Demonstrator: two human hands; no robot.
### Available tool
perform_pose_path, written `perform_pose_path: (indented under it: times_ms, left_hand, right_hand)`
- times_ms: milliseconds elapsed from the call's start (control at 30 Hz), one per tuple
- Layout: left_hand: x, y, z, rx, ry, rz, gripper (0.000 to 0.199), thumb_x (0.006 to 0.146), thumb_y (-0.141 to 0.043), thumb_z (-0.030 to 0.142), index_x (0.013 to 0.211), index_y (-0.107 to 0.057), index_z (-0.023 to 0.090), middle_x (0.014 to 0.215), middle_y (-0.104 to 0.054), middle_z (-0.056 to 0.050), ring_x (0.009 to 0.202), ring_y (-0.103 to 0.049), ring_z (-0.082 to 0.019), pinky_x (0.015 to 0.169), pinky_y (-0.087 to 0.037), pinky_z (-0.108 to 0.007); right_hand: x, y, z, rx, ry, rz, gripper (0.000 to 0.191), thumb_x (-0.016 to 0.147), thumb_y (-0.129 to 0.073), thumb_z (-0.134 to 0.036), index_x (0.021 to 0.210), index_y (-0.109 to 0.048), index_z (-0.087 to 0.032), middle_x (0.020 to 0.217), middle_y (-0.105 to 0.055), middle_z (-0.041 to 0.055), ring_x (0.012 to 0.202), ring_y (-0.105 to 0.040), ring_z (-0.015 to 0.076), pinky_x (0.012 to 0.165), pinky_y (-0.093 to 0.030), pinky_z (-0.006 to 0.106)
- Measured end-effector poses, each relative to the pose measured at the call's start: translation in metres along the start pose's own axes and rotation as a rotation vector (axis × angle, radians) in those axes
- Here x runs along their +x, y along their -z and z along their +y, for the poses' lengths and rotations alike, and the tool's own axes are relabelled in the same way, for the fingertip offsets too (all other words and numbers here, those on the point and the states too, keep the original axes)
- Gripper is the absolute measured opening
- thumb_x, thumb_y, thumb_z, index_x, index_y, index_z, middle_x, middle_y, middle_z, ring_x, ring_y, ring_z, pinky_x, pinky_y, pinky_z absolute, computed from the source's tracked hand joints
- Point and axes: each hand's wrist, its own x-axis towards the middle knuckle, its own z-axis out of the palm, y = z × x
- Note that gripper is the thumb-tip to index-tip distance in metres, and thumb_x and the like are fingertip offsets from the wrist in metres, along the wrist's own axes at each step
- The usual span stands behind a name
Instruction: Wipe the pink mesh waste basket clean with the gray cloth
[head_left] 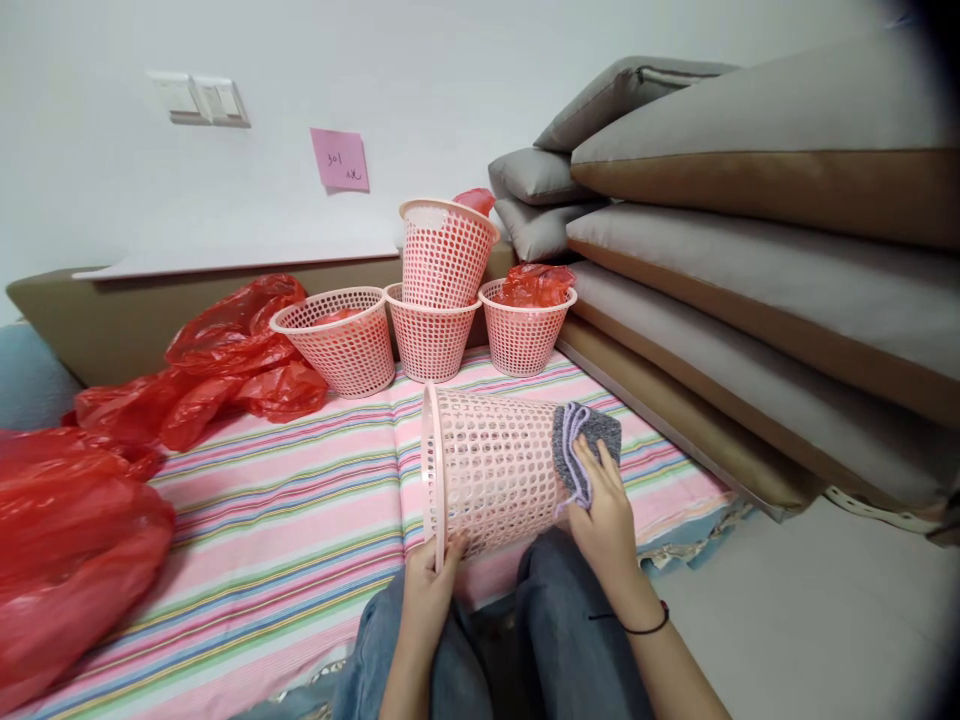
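Observation:
A pink perforated plastic wastebasket lies on its side above my lap, its mouth facing left. My left hand grips its rim at the lower edge, thumb on the near side. At the basket's base end, my right hand presses a grey cloth with a lilac edge against the outside. The fingers of that hand lie over the cloth, and part of it sticks out past them. What the cloth covers of the base is hidden.
More pink wastebaskets stand along the back, one stacked in another, some with red plastic bags. Large red bags lie at left on the striped cloth. Grey-brown cushions are piled at right. A pink note is on the wall.

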Motion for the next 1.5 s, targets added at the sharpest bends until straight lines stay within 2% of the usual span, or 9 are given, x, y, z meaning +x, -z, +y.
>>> perform_pose_path:
  times_ms: [133, 300, 433, 567, 700, 933, 1067, 1267, 1500]
  left_hand:
    - [0.001, -0.001, 0.000, -0.009, -0.006, 0.024, 0.062, 0.067, -0.063, 0.076, 0.049, -0.061, 0.017, 0.049, -0.054, -0.001, 0.053, -0.048, -0.016, 0.055, -0.041, -0.027]
    - [0.003, 0.001, 0.003, -0.089, 0.013, 0.007, 0.054, 0.066, -0.069, 0.068, 0.077, -0.078, 0.016, 0.080, -0.076, -0.010, 0.079, -0.068, -0.027, 0.075, -0.053, -0.037]
    - [0.003, 0.004, 0.004, -0.079, -0.041, 0.055, 0.058, 0.063, -0.067, 0.074, 0.056, -0.068, 0.016, 0.057, -0.067, -0.005, 0.058, -0.059, -0.021, 0.058, -0.048, -0.031]
    - [0.001, 0.002, 0.000, -0.069, -0.046, 0.043, 0.057, 0.069, -0.065, 0.072, 0.056, -0.066, 0.016, 0.059, -0.066, -0.005, 0.060, -0.059, -0.020, 0.061, -0.048, -0.030]
    - [-0.001, 0.000, -0.004, -0.045, -0.024, 0.043, 0.056, 0.069, -0.066, 0.071, 0.060, -0.069, 0.016, 0.062, -0.067, -0.005, 0.064, -0.060, -0.021, 0.064, -0.048, -0.030]
    - [-0.005, -0.001, -0.002, -0.027, 0.007, 0.037, 0.060, 0.067, -0.066, 0.075, 0.053, -0.064, 0.016, 0.053, -0.057, -0.002, 0.056, -0.051, -0.017, 0.058, -0.042, -0.028]
    - [-0.006, -0.004, 0.003, -0.043, 0.024, -0.012, 0.062, 0.064, -0.065, 0.077, 0.051, -0.062, 0.017, 0.053, -0.057, -0.002, 0.057, -0.053, -0.017, 0.059, -0.043, -0.028]
    - [-0.006, -0.002, 0.002, -0.067, 0.043, -0.001, 0.062, 0.064, -0.065, 0.078, 0.056, -0.065, 0.016, 0.056, -0.060, -0.002, 0.059, -0.054, -0.017, 0.060, -0.043, -0.028]
    - [-0.003, -0.002, -0.003, -0.087, 0.054, 0.006, 0.061, 0.064, -0.066, 0.076, 0.056, -0.064, 0.016, 0.055, -0.059, -0.002, 0.057, -0.052, -0.017, 0.059, -0.042, -0.027]
  right_hand:
    - [-0.003, -0.011, -0.041, 0.085, 0.079, -0.015, 0.078, 0.067, -0.044, -0.007, 0.145, -0.045, -0.017, 0.147, -0.051, 0.0115, 0.147, -0.028, 0.0330, 0.113, -0.034, 0.064]
    - [-0.003, -0.020, -0.103, 0.201, 0.223, -0.139, 0.071, 0.072, -0.043, -0.010, 0.142, -0.046, -0.011, 0.148, -0.050, 0.0132, 0.148, -0.026, 0.0329, 0.115, -0.028, 0.063]
    - [-0.002, -0.020, -0.129, 0.259, 0.350, -0.199, 0.060, 0.080, -0.042, -0.013, 0.140, -0.048, -0.010, 0.147, -0.051, 0.0136, 0.149, -0.025, 0.0312, 0.117, -0.027, 0.059]
    - [0.000, -0.013, -0.119, 0.269, 0.349, -0.197, 0.057, 0.080, -0.042, -0.014, 0.137, -0.051, -0.014, 0.143, -0.056, 0.0115, 0.146, -0.031, 0.0282, 0.117, -0.030, 0.057]
    - [0.000, -0.004, -0.087, 0.208, 0.267, -0.143, 0.065, 0.073, -0.043, -0.012, 0.137, -0.051, -0.016, 0.142, -0.057, 0.0103, 0.144, -0.036, 0.0290, 0.115, -0.032, 0.059]
    - [-0.002, 0.011, -0.015, 0.059, 0.001, 0.020, 0.065, 0.070, -0.044, -0.009, 0.134, -0.056, -0.016, 0.141, -0.057, 0.0099, 0.142, -0.040, 0.0295, 0.113, -0.038, 0.056]
    - [-0.009, 0.015, 0.003, 0.059, -0.139, 0.084, 0.063, 0.072, -0.044, -0.012, 0.134, -0.057, -0.015, 0.142, -0.056, 0.0110, 0.142, -0.039, 0.0299, 0.114, -0.037, 0.056]
    - [-0.025, 0.003, -0.021, 0.115, -0.224, 0.131, 0.060, 0.079, -0.046, -0.014, 0.139, -0.052, -0.015, 0.145, -0.053, 0.0133, 0.145, -0.035, 0.0318, 0.113, -0.036, 0.061]
    - [-0.024, -0.007, -0.092, 0.206, 0.049, 0.010, 0.069, 0.074, -0.042, -0.009, 0.143, -0.045, -0.019, 0.148, -0.050, 0.0093, 0.147, -0.029, 0.0295, 0.116, -0.027, 0.063]
